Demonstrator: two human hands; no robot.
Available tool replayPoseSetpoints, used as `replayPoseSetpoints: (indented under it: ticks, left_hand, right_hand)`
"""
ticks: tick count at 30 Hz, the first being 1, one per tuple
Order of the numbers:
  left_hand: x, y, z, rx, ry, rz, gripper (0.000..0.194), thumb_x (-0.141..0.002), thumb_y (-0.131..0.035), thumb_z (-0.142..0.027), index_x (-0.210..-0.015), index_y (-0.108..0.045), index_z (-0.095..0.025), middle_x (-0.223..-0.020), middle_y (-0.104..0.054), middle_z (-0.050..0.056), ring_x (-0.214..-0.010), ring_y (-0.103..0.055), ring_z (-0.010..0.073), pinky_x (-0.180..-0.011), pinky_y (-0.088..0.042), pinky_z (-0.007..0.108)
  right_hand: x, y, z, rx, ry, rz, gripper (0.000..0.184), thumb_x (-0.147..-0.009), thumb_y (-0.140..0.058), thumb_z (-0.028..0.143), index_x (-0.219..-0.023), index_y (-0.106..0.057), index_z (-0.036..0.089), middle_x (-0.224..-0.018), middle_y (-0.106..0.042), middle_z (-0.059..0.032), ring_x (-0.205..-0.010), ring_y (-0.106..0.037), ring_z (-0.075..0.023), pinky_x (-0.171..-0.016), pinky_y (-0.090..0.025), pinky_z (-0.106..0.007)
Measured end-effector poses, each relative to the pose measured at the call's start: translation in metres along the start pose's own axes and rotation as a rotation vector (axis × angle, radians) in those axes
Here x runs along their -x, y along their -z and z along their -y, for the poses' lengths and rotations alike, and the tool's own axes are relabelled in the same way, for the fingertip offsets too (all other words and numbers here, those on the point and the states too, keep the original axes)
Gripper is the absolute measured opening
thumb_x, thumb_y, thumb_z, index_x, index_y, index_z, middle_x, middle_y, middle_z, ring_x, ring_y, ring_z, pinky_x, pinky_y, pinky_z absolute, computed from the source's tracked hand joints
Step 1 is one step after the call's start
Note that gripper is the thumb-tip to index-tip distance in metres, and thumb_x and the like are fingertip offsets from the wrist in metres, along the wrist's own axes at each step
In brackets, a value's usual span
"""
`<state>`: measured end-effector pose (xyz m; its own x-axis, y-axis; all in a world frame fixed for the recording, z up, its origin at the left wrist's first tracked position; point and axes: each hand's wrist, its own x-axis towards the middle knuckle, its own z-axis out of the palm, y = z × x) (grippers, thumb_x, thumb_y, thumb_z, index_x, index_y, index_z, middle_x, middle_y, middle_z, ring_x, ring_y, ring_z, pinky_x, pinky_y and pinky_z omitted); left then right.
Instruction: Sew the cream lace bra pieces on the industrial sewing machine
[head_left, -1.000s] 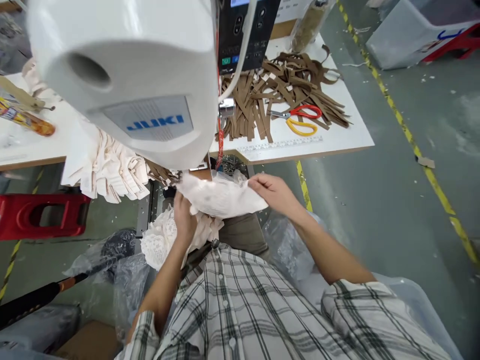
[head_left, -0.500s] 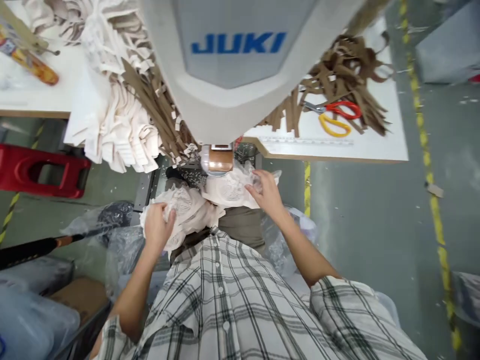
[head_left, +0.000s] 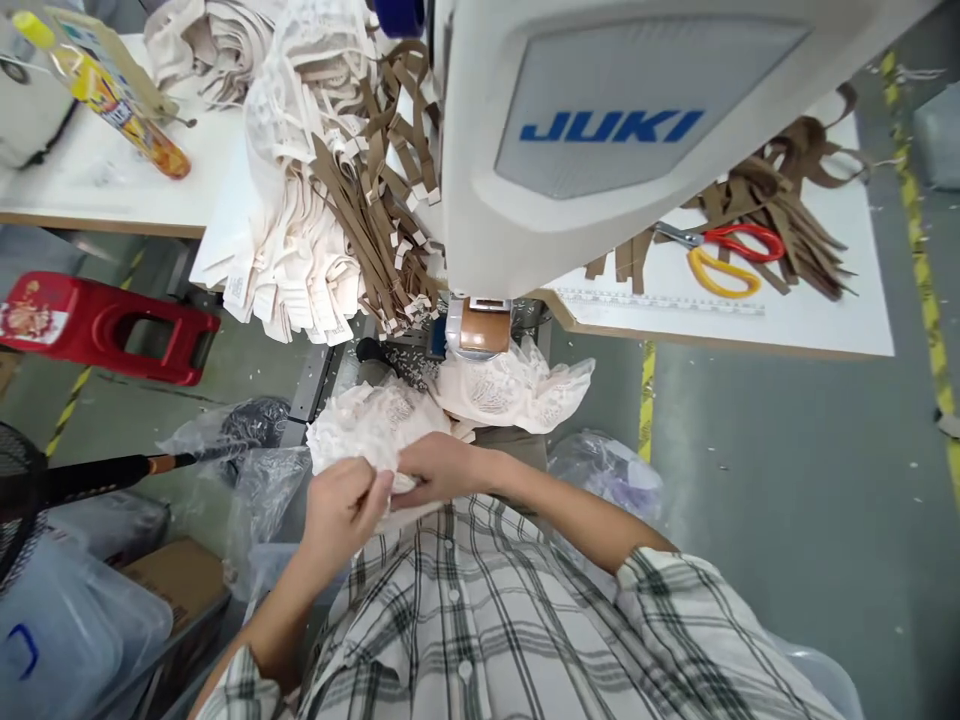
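A pale pink lace bra (head_left: 375, 415) lies bunched across my lap, below the sewing machine (head_left: 480, 210) marked JUKI. Its other lace cup (head_left: 517, 385) spreads to the right under the machine's needle end. My left hand (head_left: 341, 510) is closed on the near edge of the left cup, thumb against the fingers. Right beside it, my right hand (head_left: 435, 468) reaches across from the right, its fingertips pinching the same edge. The fabric between the fingertips is mostly hidden by the hands.
Brown straps (head_left: 375, 220) and layered pale fabric pieces (head_left: 292, 270) are heaped left of the machine. To the right lie more brown straps (head_left: 780, 200), scissors (head_left: 724, 260) and a ruler (head_left: 660, 302). A drink bottle (head_left: 120, 100), red stool (head_left: 112, 325) and plastic bags (head_left: 607, 470) are around.
My right hand has left the right cup and moved left to join my left hand at the left cup. My left hand has come nearer my body. The view has shifted left.
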<state>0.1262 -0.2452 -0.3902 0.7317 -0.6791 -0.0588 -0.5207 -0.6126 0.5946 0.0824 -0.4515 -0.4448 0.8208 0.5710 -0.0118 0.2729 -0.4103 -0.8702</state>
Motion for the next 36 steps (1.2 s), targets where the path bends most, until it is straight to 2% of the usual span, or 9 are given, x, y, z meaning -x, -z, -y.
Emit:
replayPoseSetpoints:
  ticks: [2, 7, 13, 17, 20, 22, 24, 27, 36]
  left_hand:
    - [-0.019, -0.001, -0.001, 0.252, 0.055, -0.036, 0.020, -0.092, -0.057, -0.040, -0.086, -0.060, -0.021, -0.087, -0.063, 0.005, -0.084, -0.058, 0.0191, -0.076, -0.043, 0.031]
    - [-0.061, -0.035, 0.002, 0.949, 0.344, 0.449, 0.045, -0.085, -0.061, -0.062, -0.079, -0.059, -0.017, -0.068, -0.054, 0.000, -0.061, -0.049, 0.0132, -0.060, -0.041, 0.026]
    - [-0.080, -0.046, -0.036, 0.937, 0.158, 0.670, 0.038, -0.089, -0.062, -0.053, -0.086, -0.062, -0.016, -0.077, -0.058, 0.001, -0.072, -0.051, 0.0132, -0.068, -0.041, 0.025]
    - [-0.094, -0.043, -0.066, 0.573, -0.053, 0.540, 0.041, -0.099, -0.046, -0.046, -0.069, -0.048, -0.018, -0.064, -0.044, -0.003, -0.060, -0.040, 0.0106, -0.058, -0.030, 0.024]
    - [-0.105, -0.041, -0.090, 0.342, -0.319, 0.510, 0.041, -0.101, -0.043, -0.039, -0.066, -0.047, -0.017, -0.060, -0.044, -0.003, -0.056, -0.039, 0.0096, -0.056, -0.026, 0.025]
    - [-0.113, -0.034, -0.101, 0.243, -0.413, 0.485, 0.041, -0.100, -0.044, -0.036, -0.065, -0.051, -0.017, -0.057, -0.047, -0.003, -0.053, -0.039, 0.0089, -0.055, -0.024, 0.025]
    - [-0.123, -0.022, -0.106, 0.201, -0.379, 0.415, 0.044, -0.098, -0.049, -0.039, -0.061, -0.051, -0.016, -0.051, -0.044, -0.004, -0.049, -0.035, 0.0081, -0.052, -0.022, 0.024]
    - [-0.141, 0.003, -0.103, 0.249, -0.216, 0.305, 0.044, -0.092, -0.060, -0.045, -0.059, -0.052, -0.017, -0.051, -0.046, -0.004, -0.049, -0.037, 0.0080, -0.049, -0.025, 0.022]
    - [-0.186, 0.016, -0.084, 0.372, 0.127, 0.047, 0.044, -0.082, -0.069, -0.037, -0.055, -0.039, -0.019, -0.054, -0.045, -0.004, -0.051, -0.039, 0.0077, -0.045, -0.027, 0.021]
  right_hand:
    - [0.023, 0.012, 0.016, -0.050, -0.018, -0.048, 0.041, -0.095, -0.056, 0.055, -0.080, -0.067, 0.019, -0.072, -0.066, -0.0018, -0.064, -0.055, -0.0140, -0.061, -0.035, -0.025]
    - [0.097, 0.035, 0.044, -0.026, -0.145, -0.231, 0.034, -0.099, -0.053, 0.049, -0.086, -0.067, 0.020, -0.079, -0.070, -0.0043, -0.071, -0.061, -0.0171, -0.065, -0.037, -0.027]
    - [0.161, 0.048, 0.047, -0.159, -0.597, -0.271, 0.043, -0.096, -0.051, 0.057, -0.077, -0.061, 0.019, -0.067, -0.061, -0.0003, -0.061, -0.055, -0.0157, -0.057, -0.038, -0.027]
    - [0.166, 0.054, 0.035, -0.031, -0.776, -0.400, 0.057, -0.083, -0.066, 0.064, -0.120, -0.062, 0.021, -0.098, -0.069, -0.0081, -0.086, -0.065, -0.0261, -0.068, -0.049, -0.034]
    - [0.148, 0.061, 0.027, -0.005, -0.521, -0.638, 0.096, -0.072, -0.076, 0.069, -0.150, -0.040, 0.024, -0.140, -0.056, -0.0164, -0.129, -0.052, -0.0352, -0.098, -0.048, -0.044]
    - [0.132, 0.068, 0.023, -0.118, -0.323, -0.630, 0.080, -0.076, -0.073, 0.068, -0.140, -0.053, 0.025, -0.131, -0.063, -0.0133, -0.122, -0.059, -0.0309, -0.096, -0.048, -0.039]
    - [0.117, 0.077, 0.020, -0.217, -0.278, -0.623, 0.046, -0.086, -0.067, 0.062, -0.108, -0.068, 0.022, -0.099, -0.071, -0.0067, -0.090, -0.066, -0.0214, -0.077, -0.050, -0.030]
    - [0.100, 0.095, 0.016, -0.238, -0.380, -0.756, 0.042, -0.094, -0.058, 0.056, -0.074, -0.061, 0.019, -0.066, -0.059, 0.0002, -0.061, -0.053, -0.0131, -0.058, -0.038, -0.025]
    - [0.070, 0.141, -0.005, -0.222, -0.475, -0.851, 0.050, -0.088, -0.058, 0.061, -0.063, -0.048, 0.019, -0.061, -0.043, 0.0024, -0.061, -0.042, -0.0116, -0.057, -0.029, -0.025]
